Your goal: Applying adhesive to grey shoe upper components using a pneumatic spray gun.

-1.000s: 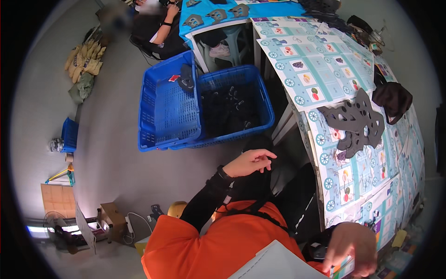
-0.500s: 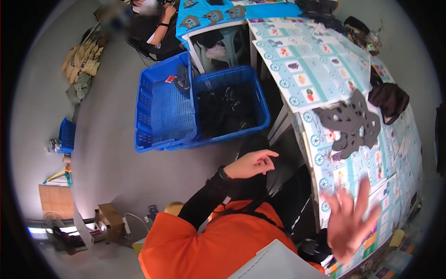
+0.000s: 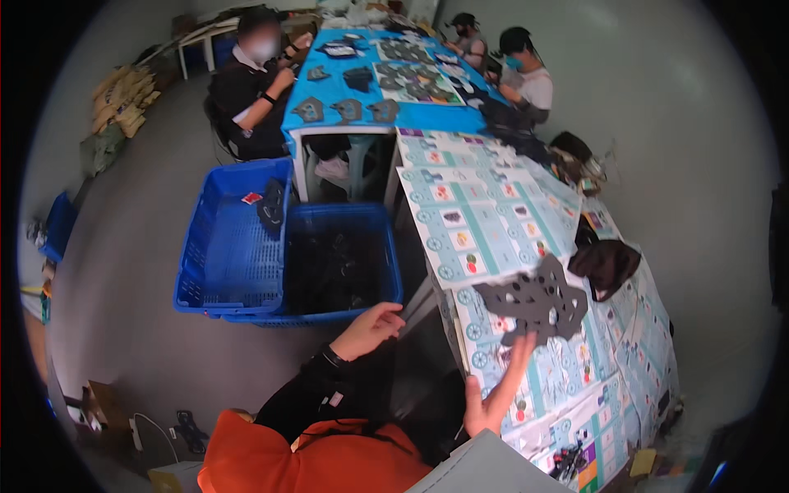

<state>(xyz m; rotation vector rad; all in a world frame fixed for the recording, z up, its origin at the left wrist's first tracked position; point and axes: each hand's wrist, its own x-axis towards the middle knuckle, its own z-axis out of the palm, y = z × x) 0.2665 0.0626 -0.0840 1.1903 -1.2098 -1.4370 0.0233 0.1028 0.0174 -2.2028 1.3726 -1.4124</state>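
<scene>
A worker in an orange top sits at a long counter (image 3: 526, 222) covered with teal-and-white patterned sheets, seen from the worker's own head camera. Two blue plastic crates (image 3: 234, 255) stand on the grey floor to the worker's left, the nearer one holding dark pieces, the farther one nearly bare apart from a dark piece hung on its rim and a small red scrap. A dark brown bundle (image 3: 606, 264) lies on the counter to the right of the flat grey cut-out piece (image 3: 534, 300), which rests on the patterned sheets near the counter's front edge.

The right hand (image 3: 493, 390) is raised at the counter's edge, palm turned inward, its fingers (image 3: 518, 357) spread apart and stretched up toward the grey cut-out piece; the tips reach its lower edge, though whether they touch it cannot be told. The hand holds nothing.

The left hand (image 3: 374, 324), in a black sleeve with a dark wristband, hangs in the air beside the nearer crate, fingers loosely extended and slightly apart, empty.

Farther along, at a blue-topped counter (image 3: 370, 90) strewn with more grey pieces, other people (image 3: 255, 82) sit at work on both sides.
</scene>
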